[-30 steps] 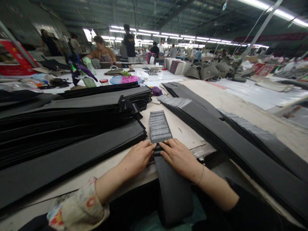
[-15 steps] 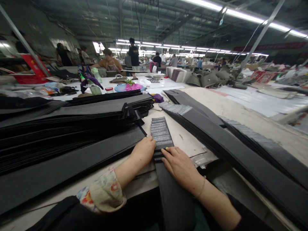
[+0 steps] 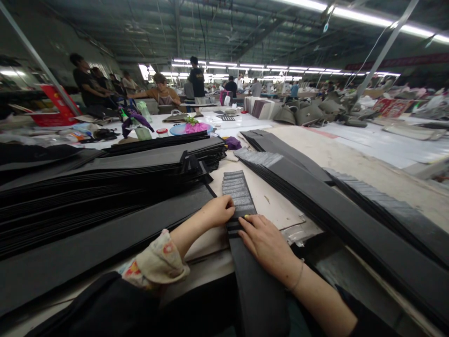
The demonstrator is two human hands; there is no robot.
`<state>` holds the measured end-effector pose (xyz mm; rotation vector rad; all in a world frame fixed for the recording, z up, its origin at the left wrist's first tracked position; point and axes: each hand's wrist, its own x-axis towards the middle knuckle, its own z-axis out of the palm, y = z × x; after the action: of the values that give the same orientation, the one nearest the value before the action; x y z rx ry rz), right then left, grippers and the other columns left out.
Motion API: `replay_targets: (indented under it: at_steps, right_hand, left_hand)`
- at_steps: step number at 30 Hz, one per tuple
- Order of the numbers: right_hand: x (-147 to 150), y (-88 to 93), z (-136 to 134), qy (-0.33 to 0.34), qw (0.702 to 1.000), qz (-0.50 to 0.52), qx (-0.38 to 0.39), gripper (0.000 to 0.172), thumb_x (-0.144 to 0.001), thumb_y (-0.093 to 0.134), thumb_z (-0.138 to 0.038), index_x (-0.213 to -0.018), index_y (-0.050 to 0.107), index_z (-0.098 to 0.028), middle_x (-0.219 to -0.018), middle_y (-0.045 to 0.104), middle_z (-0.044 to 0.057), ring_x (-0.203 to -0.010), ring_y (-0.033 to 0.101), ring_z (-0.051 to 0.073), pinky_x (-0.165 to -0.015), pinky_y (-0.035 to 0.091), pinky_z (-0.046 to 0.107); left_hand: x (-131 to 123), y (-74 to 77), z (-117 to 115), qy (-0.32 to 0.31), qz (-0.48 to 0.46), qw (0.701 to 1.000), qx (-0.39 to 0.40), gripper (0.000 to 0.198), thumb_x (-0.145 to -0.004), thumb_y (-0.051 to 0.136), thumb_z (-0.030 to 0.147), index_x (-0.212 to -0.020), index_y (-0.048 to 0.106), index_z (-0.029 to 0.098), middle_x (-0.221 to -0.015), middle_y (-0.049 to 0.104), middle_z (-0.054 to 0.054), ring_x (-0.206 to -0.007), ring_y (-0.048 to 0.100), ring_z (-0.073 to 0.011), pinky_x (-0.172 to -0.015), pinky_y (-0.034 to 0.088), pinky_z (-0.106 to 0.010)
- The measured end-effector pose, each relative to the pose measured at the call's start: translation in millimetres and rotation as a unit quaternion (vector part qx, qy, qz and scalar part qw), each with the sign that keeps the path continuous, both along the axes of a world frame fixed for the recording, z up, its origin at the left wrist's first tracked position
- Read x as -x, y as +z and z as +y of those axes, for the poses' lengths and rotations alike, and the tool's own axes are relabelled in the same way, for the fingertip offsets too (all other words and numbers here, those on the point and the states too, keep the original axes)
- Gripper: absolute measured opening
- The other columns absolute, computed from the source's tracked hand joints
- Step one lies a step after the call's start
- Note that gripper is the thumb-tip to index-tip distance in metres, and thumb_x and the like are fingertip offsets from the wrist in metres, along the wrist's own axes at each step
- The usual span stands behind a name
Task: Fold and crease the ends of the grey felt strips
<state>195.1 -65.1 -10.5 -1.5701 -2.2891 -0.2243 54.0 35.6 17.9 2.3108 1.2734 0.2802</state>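
Note:
In front of me lies a fanned stack of long dark grey strips, its stepped far ends showing a lighter, mottled grey. My right hand presses on top of the strips with its fingers stretched out, near several black bands across them. Curled at the left edge of the stack, my left hand has its fingers drawn together; whatever they pinch is hidden. A small yellowish thing shows at the tip of a right finger.
Thick piles of dark strips cover the left side. More fanned strips lie diagonally on the right. Farther back are a purple cloth, a blue tray with a pink bag, and a green bottle. People work across the table.
My left hand has lifted slightly and its fingers have curled in further at the strip edge. My right hand stays on the strips. At the back left, a person has come into view.

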Motion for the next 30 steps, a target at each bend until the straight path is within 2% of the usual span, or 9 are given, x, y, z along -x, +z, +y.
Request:
replay_targets:
  at_steps: [3,6,10,12,18,23,30]
  right_hand:
    - [0,-0.7,0,0.000,1.000,0.006,-0.004,0.032,-0.086,0.045,-0.028,-0.112,0.055,-0.013,-0.102,0.058,0.012,-0.095,0.052,0.021,-0.085,0.044,0.036]
    - [-1,-1.2,-1,0.000,1.000,0.014,-0.014,0.030,-0.086,0.045,-0.028,-0.109,0.056,-0.013,-0.102,0.059,0.012,-0.095,0.053,0.021,-0.085,0.044,0.037]
    - [-2,-1.5,-3,0.000,1.000,0.023,-0.015,0.029,-0.086,0.045,-0.028,-0.107,0.057,-0.013,-0.105,0.060,0.012,-0.099,0.053,0.021,-0.089,0.042,0.037]
    - [-3,-1.2,-4,0.000,1.000,0.025,-0.004,0.030,-0.086,0.045,-0.028,-0.108,0.057,-0.013,-0.108,0.059,0.012,-0.101,0.052,0.021,-0.091,0.041,0.038]
    - [-4,1.2,-5,-0.005,1.000,0.027,0.013,0.030,-0.086,0.046,-0.027,-0.109,0.056,-0.012,-0.109,0.059,0.010,-0.103,0.052,0.021,-0.093,0.039,0.038]
    - [-4,-0.4,-6,-0.008,0.999,0.043,-0.005,0.029,-0.085,0.047,-0.028,-0.109,0.056,-0.014,-0.107,0.060,0.010,-0.101,0.053,0.020,-0.093,0.040,0.038]
    - [-4,-0.5,-6,-0.015,0.998,0.068,0.001,0.026,-0.084,0.048,-0.028,-0.106,0.055,-0.015,-0.104,0.060,0.010,-0.100,0.053,0.020,-0.093,0.039,0.037]
  left_hand:
    - [-6,-0.9,11,-0.014,-0.020,0.998,0.055,0.022,-0.075,0.048,0.021,-0.091,0.057,0.011,-0.077,0.062,-0.003,-0.072,0.058,-0.0149,-0.066,0.046,-0.025]
    - [-16,-2.1,16,-0.037,-0.046,0.993,0.102,0.038,-0.072,0.050,0.015,-0.109,0.051,0.010,-0.087,0.064,-0.004,-0.075,0.059,-0.0126,-0.067,0.047,-0.023]
    - [-29,0.1,16,-0.080,-0.075,0.984,0.137,0.052,-0.066,0.051,0.002,-0.118,0.046,0.009,-0.103,0.062,-0.007,-0.090,0.059,-0.0115,-0.077,0.046,-0.019]
    - [-33,1.1,17,-0.106,-0.070,0.982,0.137,0.055,-0.066,0.051,0.001,-0.120,0.046,0.010,-0.107,0.062,-0.006,-0.096,0.057,-0.0108,-0.081,0.044,-0.018]
    - [-42,-2.6,22,-0.111,0.009,0.991,0.068,0.040,-0.065,0.055,0.009,-0.105,0.059,0.013,-0.103,0.065,-0.006,-0.094,0.059,-0.0177,-0.084,0.045,-0.026]
    - [-44,-5.4,17,-0.106,0.039,0.993,-0.015,0.035,-0.066,0.055,0.014,-0.100,0.062,0.016,-0.099,0.065,-0.006,-0.092,0.058,-0.0208,-0.082,0.044,-0.030]
    - [-41,-9.9,14,-0.132,0.038,0.987,-0.083,0.027,-0.070,0.053,0.016,-0.096,0.062,0.018,-0.095,0.062,-0.004,-0.090,0.056,-0.0184,-0.082,0.043,-0.028]
